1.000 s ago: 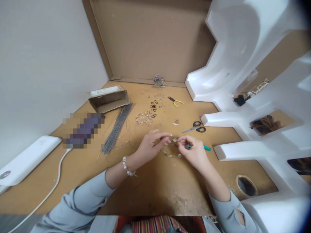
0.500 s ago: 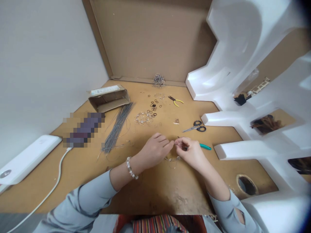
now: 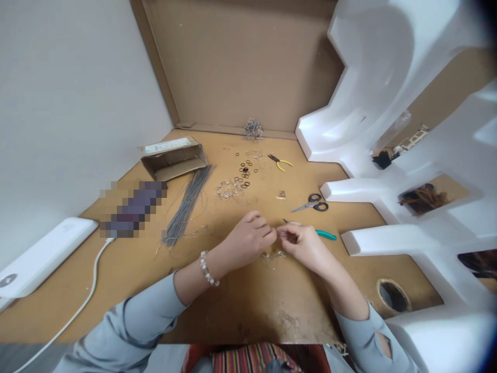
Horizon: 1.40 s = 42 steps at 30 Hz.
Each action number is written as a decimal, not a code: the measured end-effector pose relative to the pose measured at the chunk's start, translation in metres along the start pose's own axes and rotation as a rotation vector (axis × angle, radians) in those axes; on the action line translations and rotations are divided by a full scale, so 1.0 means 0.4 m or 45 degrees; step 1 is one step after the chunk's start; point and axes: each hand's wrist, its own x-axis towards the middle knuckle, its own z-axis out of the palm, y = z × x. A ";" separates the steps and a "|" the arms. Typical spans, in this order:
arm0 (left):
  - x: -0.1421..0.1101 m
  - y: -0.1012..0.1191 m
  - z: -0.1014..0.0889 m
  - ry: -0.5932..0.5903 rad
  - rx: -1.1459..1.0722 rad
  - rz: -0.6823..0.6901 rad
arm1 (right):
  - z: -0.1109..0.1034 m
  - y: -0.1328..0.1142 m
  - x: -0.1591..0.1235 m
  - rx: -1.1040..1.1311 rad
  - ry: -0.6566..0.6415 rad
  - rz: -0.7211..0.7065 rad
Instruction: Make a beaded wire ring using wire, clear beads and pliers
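Observation:
My left hand [image 3: 250, 239], with a beaded bracelet [image 3: 208, 269] on its wrist, is closed in a pinch. Facing it, my right hand [image 3: 307, 245] pinches too, and the fingertips of both almost meet. A thin beaded wire [image 3: 274, 255] with clear beads hangs in a loop just below them; the part at the fingers is too fine to see well. Partly behind my right hand lies a tool with a teal handle [image 3: 326, 235]. Black-handled scissors [image 3: 312, 202] rest beyond it. Farther off are small dark rings [image 3: 244, 176] and a beaded wire ring [image 3: 228, 190].
A bundle of grey wires [image 3: 187, 210] lies left of my hands, beside an open cardboard box [image 3: 174, 161]. Yellow-handled pliers [image 3: 280, 162] and a tangle of wire [image 3: 253, 128] are at the back. A white power bank [image 3: 50, 251] with a cable sits left; white foam [image 3: 373, 241] borders the right.
My fingertips have shifted slightly, the left ones curling in more. The beaded loop under them has moved a little left. The things on the table stay put.

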 end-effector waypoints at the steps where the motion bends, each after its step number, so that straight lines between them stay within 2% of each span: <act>1: -0.002 0.002 0.004 0.001 0.007 -0.004 | 0.003 0.000 -0.001 0.011 0.003 0.016; 5: -0.003 0.002 0.012 0.007 0.003 -0.004 | 0.012 0.003 -0.005 0.068 0.032 0.047; 10: 0.003 -0.007 -0.003 -0.034 0.006 0.108 | 0.009 0.004 -0.006 0.008 0.054 0.035; 12: 0.004 -0.011 -0.004 -0.033 -0.037 0.076 | 0.005 0.004 -0.004 -0.029 0.059 0.020; 14: 0.004 -0.015 0.002 -0.014 -0.159 -0.032 | 0.001 0.004 -0.003 -0.039 0.058 0.013; 16: 0.004 -0.017 0.010 0.023 -0.374 -0.221 | -0.001 0.004 -0.002 -0.020 0.040 0.013; 19: 0.003 -0.014 0.019 0.061 -0.847 -0.569 | -0.003 0.006 -0.001 0.034 0.023 0.018; 21: 0.003 -0.011 0.021 0.032 -1.157 -0.756 | -0.002 0.008 -0.001 0.071 0.030 0.033; 24: 0.003 -0.005 0.020 -0.003 -1.385 -0.906 | 0.004 0.011 -0.001 0.112 0.029 0.056; 26: 0.004 -0.001 0.018 0.052 -1.354 -0.897 | 0.010 0.011 -0.002 0.106 0.031 0.063; 30: 0.010 0.008 0.011 0.199 -1.125 -0.706 | 0.019 0.003 -0.004 0.036 0.067 0.057; 32: 0.012 0.014 0.013 0.230 -1.091 -0.666 | 0.022 -0.001 -0.005 0.051 0.067 0.055; 38: 0.010 0.024 0.033 0.369 -1.083 -0.766 | 0.042 0.010 0.000 0.322 0.034 0.151; 42: 0.007 0.023 0.034 0.390 -1.084 -0.787 | 0.057 0.011 0.004 0.420 0.007 0.181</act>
